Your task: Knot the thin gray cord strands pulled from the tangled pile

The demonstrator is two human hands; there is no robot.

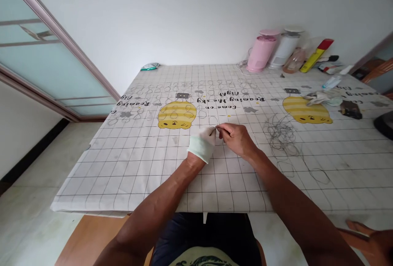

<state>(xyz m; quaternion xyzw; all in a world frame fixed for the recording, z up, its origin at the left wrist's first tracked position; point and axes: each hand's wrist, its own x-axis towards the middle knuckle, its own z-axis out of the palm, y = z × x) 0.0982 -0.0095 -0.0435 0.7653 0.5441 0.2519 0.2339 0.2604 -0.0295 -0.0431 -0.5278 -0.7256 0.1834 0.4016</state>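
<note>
My left hand [205, 141] wears a pale glove and is closed at the middle of the table, its fingertips pressed together. Bare and pinched, my right hand [235, 136] meets it from the right. A thin loop of wire or thread [212, 121] shows just beyond the fingertips; what exactly each hand grips is too small to make out. Many small figure-eight loops [172, 86] lie in rows on the tablecloth beyond my hands. To the right of my right hand lies a tangled heap of thin dark strand [281, 135].
On the checked tablecloth [101, 176], a pink cylinder [260, 53], a white cylinder [284, 49], bottles and a yellow-red tube [316, 56] stand at the back right. A glove [324, 97] and dark block [351, 109] lie right. A green packet [150, 66] is back left.
</note>
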